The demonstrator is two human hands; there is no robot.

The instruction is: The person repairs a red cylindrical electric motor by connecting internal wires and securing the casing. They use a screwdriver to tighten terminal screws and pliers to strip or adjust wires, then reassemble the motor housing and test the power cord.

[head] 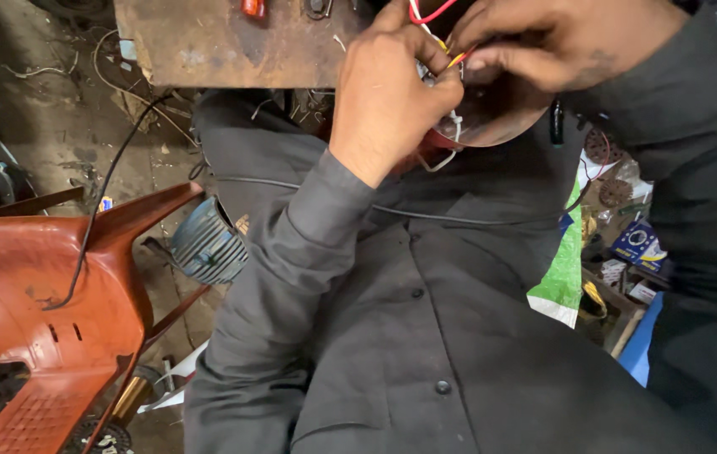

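My left hand is closed around a small bundle of thin wires, white, yellow and red, at the top of the view. My right hand pinches the same wires from the right with thumb and forefinger. Under both hands sits a round, shiny reddish-brown part; white wire ends hang over its left rim. What the wires connect to is hidden by my fingers. Both arms are in dark grey sleeves.
A rusty metal plate lies at the top. A red plastic body panel fills the lower left, with a black cable over it. A ribbed grey motor part sits beside my knee. Small boxes and green wrapping lie at right.
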